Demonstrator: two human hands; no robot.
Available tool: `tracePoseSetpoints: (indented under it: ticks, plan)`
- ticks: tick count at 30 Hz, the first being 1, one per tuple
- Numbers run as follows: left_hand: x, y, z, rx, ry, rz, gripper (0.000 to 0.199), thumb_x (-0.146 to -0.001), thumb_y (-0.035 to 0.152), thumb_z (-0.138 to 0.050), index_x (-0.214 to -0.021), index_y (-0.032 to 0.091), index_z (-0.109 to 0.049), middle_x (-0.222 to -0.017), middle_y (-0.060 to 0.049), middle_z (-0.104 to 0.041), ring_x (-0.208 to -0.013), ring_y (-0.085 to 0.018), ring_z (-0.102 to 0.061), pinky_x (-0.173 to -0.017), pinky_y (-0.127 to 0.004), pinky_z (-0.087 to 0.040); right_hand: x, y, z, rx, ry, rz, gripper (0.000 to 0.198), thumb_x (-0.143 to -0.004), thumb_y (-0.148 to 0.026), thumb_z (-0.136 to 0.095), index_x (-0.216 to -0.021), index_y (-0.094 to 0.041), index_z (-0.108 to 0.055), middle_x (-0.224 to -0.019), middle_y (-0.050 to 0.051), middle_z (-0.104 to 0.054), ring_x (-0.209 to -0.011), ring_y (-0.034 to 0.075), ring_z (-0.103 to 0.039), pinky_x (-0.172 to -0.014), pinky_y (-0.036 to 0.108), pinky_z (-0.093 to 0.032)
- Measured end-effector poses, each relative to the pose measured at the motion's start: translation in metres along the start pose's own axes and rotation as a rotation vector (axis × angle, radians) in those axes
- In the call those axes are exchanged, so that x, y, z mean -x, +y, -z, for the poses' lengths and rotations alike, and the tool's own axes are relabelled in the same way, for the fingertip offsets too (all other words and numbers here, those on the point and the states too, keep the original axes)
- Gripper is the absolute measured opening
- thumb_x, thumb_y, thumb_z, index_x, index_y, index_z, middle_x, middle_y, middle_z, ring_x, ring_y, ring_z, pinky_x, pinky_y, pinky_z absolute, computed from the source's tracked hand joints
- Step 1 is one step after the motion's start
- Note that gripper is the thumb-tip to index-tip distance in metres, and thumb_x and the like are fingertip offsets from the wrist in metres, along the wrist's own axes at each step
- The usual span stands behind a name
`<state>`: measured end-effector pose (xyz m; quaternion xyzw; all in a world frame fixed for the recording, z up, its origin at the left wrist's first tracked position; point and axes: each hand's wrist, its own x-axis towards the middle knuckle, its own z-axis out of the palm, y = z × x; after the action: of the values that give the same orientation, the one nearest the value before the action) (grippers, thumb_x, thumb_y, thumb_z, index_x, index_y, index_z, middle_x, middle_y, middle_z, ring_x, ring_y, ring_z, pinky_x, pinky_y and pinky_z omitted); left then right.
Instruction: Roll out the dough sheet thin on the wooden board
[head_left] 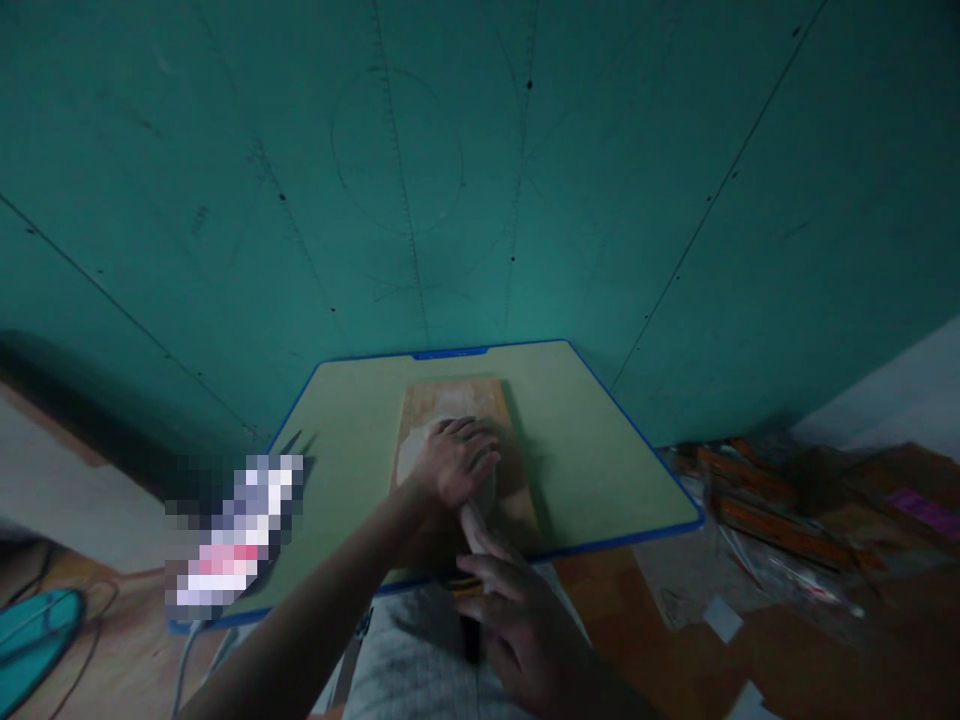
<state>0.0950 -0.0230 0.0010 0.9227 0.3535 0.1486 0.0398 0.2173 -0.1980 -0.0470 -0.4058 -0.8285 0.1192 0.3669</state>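
A pale, rounded, flattish piece (412, 456), like dough or clay, lies on a wooden board (454, 390). My left hand (459, 462) rests flat on top of it with fingers stretched out, hiding much of it. Below, nearer to me, my right hand (517, 610) has bent fingers. A narrow pale strip (472, 527) runs from these fingers up to the piece's near edge. In the dim light I cannot make out what this strip is. The board lies on a pale folding table (592, 450) with a blue rim.
A green wall (465, 200) with pencil lines rises behind the table. At the table's left edge is a blurred-out object (240, 535) with a cable (184, 660). Wood pieces (780, 530) and wrappings litter the floor at right. A teal round thing (37, 635) is at far left.
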Motion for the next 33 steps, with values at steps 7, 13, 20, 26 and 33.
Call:
tracePoseSetpoints:
  ticks: [7,13,20,26,33]
  plan:
    - [-0.030,0.019,-0.006,0.080,-0.051,0.010,0.035,-0.099,0.042,-0.040,-0.110,0.026,-0.070,-0.124,-0.004,-0.069,-0.117,-0.025,-0.059,-0.098,-0.045,-0.044,0.018,0.019,0.004,0.123,-0.043,0.066,0.048,-0.083,-0.011,-0.049,-0.131,-0.015,-0.050,-0.153,0.016,-0.041,-0.149,0.027,-0.020,-0.111,0.048,-0.042]
    - [-0.047,0.032,-0.009,0.074,-0.030,0.028,0.039,-0.102,0.037,-0.034,-0.100,0.020,-0.069,-0.108,-0.007,-0.071,-0.104,-0.023,-0.063,-0.091,-0.040,-0.048,0.027,0.026,0.017,0.210,-0.069,0.020,0.049,-0.085,-0.013,-0.050,-0.134,-0.015,-0.049,-0.152,0.017,-0.042,-0.147,0.027,-0.027,-0.111,0.048,-0.042]
    - [-0.027,0.011,-0.014,0.108,0.102,0.047,0.028,-0.098,0.027,-0.043,-0.102,0.019,-0.070,-0.113,-0.009,-0.071,-0.113,-0.025,-0.061,-0.098,-0.044,-0.049,0.004,0.006,0.003,0.188,-0.100,0.089,0.034,-0.089,-0.025,-0.054,-0.122,-0.016,-0.056,-0.144,0.015,-0.052,-0.146,0.028,-0.028,-0.111,0.049,-0.041]
    - [0.006,-0.036,-0.024,0.057,0.143,0.077,0.039,-0.097,0.022,-0.038,-0.126,0.015,-0.063,-0.142,-0.013,-0.056,-0.138,-0.026,-0.045,-0.112,-0.051,-0.040,-0.045,-0.014,-0.027,0.208,-0.190,0.282,0.011,-0.080,-0.031,-0.060,-0.078,-0.021,-0.064,-0.075,0.002,-0.068,-0.085,0.019,-0.063,-0.097,0.041,-0.048]
    - [-0.015,-0.026,-0.029,0.066,0.040,-0.084,0.041,-0.099,0.024,-0.035,-0.131,0.016,-0.059,-0.144,-0.011,-0.055,-0.140,-0.020,-0.042,-0.117,-0.045,-0.034,-0.061,-0.014,-0.045,0.226,-0.190,0.287,0.021,-0.076,-0.034,-0.059,-0.060,-0.020,-0.058,-0.058,0.000,-0.062,-0.060,0.017,-0.054,-0.074,0.040,-0.048]
